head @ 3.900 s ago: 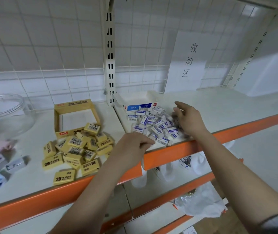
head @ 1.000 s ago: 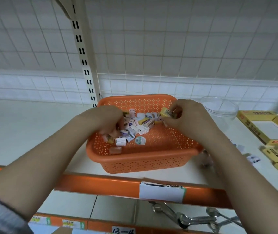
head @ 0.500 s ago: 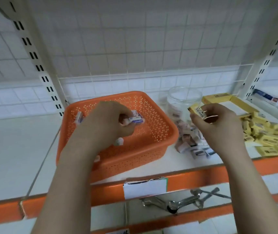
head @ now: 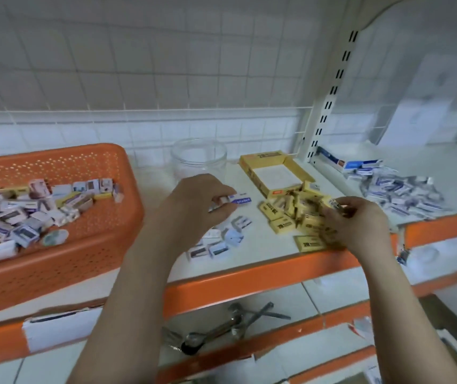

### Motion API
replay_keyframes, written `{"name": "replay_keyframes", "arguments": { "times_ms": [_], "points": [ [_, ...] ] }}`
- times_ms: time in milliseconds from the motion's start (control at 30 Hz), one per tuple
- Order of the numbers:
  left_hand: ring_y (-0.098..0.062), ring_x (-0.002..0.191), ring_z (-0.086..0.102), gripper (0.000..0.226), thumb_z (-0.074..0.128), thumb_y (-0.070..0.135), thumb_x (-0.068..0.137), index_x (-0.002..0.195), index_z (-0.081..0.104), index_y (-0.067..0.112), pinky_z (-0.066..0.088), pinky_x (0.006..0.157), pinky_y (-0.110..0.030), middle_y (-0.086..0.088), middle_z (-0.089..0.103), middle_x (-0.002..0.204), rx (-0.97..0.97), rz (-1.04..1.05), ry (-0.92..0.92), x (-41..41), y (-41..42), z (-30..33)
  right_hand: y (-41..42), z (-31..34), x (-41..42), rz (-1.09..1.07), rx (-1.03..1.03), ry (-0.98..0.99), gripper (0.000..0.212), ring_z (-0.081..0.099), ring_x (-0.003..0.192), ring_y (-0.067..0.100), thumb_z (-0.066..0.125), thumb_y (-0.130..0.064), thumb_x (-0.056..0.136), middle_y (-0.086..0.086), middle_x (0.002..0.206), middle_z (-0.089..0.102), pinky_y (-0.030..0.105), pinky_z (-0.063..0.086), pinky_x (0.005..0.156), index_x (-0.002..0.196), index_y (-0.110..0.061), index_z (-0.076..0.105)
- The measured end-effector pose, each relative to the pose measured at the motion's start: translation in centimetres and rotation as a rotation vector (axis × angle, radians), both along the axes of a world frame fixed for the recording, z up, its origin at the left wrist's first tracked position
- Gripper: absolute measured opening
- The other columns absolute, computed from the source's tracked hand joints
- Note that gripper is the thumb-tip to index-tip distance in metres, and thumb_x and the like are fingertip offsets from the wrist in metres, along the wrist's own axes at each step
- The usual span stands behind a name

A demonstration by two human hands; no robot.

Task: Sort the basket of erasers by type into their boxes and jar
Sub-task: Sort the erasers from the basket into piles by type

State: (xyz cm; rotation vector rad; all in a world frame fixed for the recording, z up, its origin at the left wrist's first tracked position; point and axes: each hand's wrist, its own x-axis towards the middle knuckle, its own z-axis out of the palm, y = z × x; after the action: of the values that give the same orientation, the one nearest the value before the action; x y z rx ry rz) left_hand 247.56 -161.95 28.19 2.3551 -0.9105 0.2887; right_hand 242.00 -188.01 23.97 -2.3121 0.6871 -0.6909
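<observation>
Basket is cut off at left, most labels too blurry. Left hand pinches a blue-white eraser reading "ERASER"; right hand grips a yellow eraser.

An orange perforated basket of mixed erasers sits left on the shelf, beside a clear empty jar, an open yellow box fronted by yellow erasers, and a blue-white box.

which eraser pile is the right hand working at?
The yellow 2B pile in front of the yellow box; the right hand pinches a yellow eraser over it. The other piles are white-and-blue.
</observation>
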Motion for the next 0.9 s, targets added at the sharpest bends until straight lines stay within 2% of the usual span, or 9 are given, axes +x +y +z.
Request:
{"name": "replay_keyframes", "arguments": {
  "times_ms": [200,400,500,567,667,733,767,833,900],
  "points": [
    [-0.016,0.095,0.059,0.028,0.058,0.02,0.091,0.117,0.065,0.013,0.032,0.075,-0.01,-0.003,0.065,0.109,-0.001,0.136,0.0,0.3,-3.3,-1.8,-2.9,-2.0,0.7,0.088,-0.003,-0.015,0.027,0.056,0.078,0.014,0.071,-0.023,0.082,0.004,0.083,0.063,0.02,0.036,0.068,0.104,-0.006,0.068],
    [-0.016,0.094,0.059,0.028,0.063,0.02,0.088,0.114,0.067,0.014,0.035,0.079,-0.013,-0.004,0.067,0.106,-0.026,0.082,-0.003,1.5,-8.0,-1.5,-5.4,-3.0,-0.8,0.071,-0.018,-0.166,0.011,0.062,0.085,0.016,0.064,-0.018,0.086,0.002,0.092,0.067,0.022,0.037,0.068,0.095,-0.015,0.07],
    [-0.01,0.094,0.057,0.026,0.065,0.019,0.086,0.112,0.069,0.014,0.042,0.088,-0.021,0.0,0.066,0.103,-0.116,-0.029,0.064,2.7,-12.6,-0.6,-8.1,-3.1,-1.9,-0.036,-0.064,-0.273,0.023,0.061,0.092,0.023,0.055,-0.019,0.089,0.009,0.101,0.069,0.024,0.039,0.075,0.104,-0.008,0.069],
    [-0.011,0.094,0.059,0.025,0.065,0.02,0.086,0.111,0.069,0.015,0.046,0.088,-0.028,0.001,0.067,0.102,-0.147,-0.113,0.102,3.4,-16.5,0.0,-10.7,-3.3,-2.4,-0.12,-0.096,-0.346,0.033,0.062,0.089,0.028,0.048,-0.025,0.086,0.011,0.098,0.069,0.029,0.045,0.078,0.104,-0.006,0.069],
    [-0.008,0.088,0.057,0.028,0.066,0.023,0.086,0.113,0.068,0.016,0.045,0.079,-0.02,0.003,0.065,0.101,-0.141,-0.202,0.116,4.3,-22.6,0.2,-14.2,-4.4,-2.6,-0.114,-0.109,-0.355,0.032,0.061,0.071,0.025,0.044,-0.033,0.087,0.005,0.071,0.066,0.039,0.05,0.067,0.082,-0.013,0.067],
    [-0.007,0.086,0.055,0.03,0.067,0.023,0.086,0.114,0.068,0.014,0.042,0.075,-0.017,-0.001,0.066,0.104,-0.119,-0.24,0.145,4.8,-26.4,0.1,-15.0,-5.5,-2.6,-0.072,-0.093,-0.382,0.035,0.053,0.064,0.019,0.04,-0.033,0.089,0.0,0.06,0.054,0.038,0.045,0.063,0.062,-0.016,0.054],
    [-0.007,0.084,0.053,0.03,0.067,0.023,0.085,0.113,0.068,0.013,0.041,0.074,-0.017,-0.003,0.066,0.105,-0.097,-0.253,0.157,5.1,-28.1,0.0,-15.0,-6.0,-2.5,-0.057,-0.065,-0.421,0.034,0.054,0.072,0.016,0.039,-0.032,0.089,-0.003,0.063,0.055,0.036,0.045,0.069,0.061,-0.017,0.052],
    [-0.008,0.082,0.053,0.03,0.069,0.024,0.084,0.112,0.069,0.012,0.04,0.073,-0.018,-0.004,0.066,0.105,-0.065,-0.266,0.179,5.6,-31.1,-0.4,-14.9,-6.9,-2.2,-0.072,0.006,-0.477,0.035,0.054,0.102,0.01,0.04,-0.032,0.087,-0.008,0.08,0.063,0.03,0.041,0.091,0.071,-0.014,0.065],
    [-0.013,0.09,0.059,0.029,0.071,0.024,0.083,0.11,0.069,0.013,0.045,0.079,-0.023,-0.004,0.066,0.107,-0.045,-0.268,0.208,6.1,-33.5,-1.0,-15.3,-7.4,-1.9,-0.071,0.052,-0.493,0.039,0.048,0.112,0.003,0.042,-0.032,0.086,-0.009,0.088,0.066,0.029,0.038,0.1,0.082,-0.009,0.072]
  ]
}}
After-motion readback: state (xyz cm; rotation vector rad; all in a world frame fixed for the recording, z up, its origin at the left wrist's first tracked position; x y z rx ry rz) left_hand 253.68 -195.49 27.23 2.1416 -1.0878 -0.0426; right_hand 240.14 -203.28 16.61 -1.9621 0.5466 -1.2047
